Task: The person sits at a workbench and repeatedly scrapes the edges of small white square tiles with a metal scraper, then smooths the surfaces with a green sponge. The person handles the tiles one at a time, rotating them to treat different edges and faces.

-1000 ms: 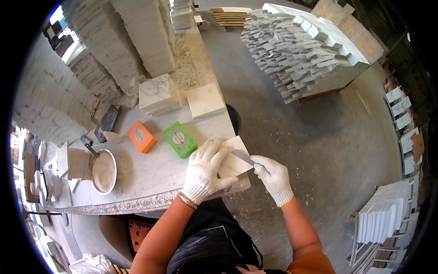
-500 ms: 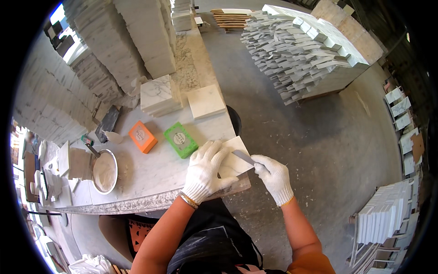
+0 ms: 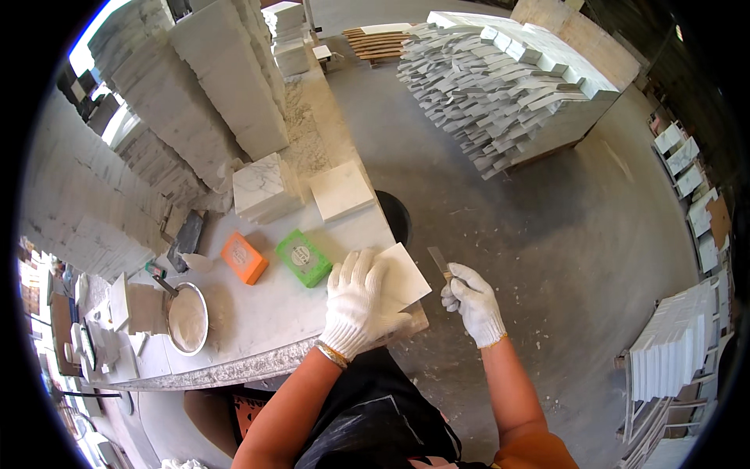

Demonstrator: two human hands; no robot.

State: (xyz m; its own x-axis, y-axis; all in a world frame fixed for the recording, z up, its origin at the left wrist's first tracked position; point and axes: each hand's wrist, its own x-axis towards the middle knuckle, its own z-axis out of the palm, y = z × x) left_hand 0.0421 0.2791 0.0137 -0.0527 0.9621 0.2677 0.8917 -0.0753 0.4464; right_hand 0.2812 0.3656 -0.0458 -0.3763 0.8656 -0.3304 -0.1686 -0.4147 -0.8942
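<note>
My left hand [image 3: 355, 301], in a white knit glove, lies flat with its fingers stretched over a thin white marble tile [image 3: 408, 275]. That tile rests at the table's near right corner, its right part uncovered. Off the table's right side, my gloved right hand [image 3: 475, 306] is closed around the handle of a putty knife [image 3: 439, 258]. The thin grey blade points up and away, apart from the tile. Left of my left hand sit a green block [image 3: 303, 258] and an orange block [image 3: 244, 258], both with printed faces.
A metal bowl [image 3: 206, 316] of pale powder or paste stands at the left of the stone table [image 3: 242, 320]. Stacked tiles [image 3: 264, 187] and tall slab piles [image 3: 226, 78] rise behind. A black bucket [image 3: 394, 215] is beside the table; a large strip stack [image 3: 500, 102] stands beyond.
My right hand has drawn the putty knife off the tile, and the blade now points more upward. The left hand remains on the tile. The whole view has shifted slightly.
</note>
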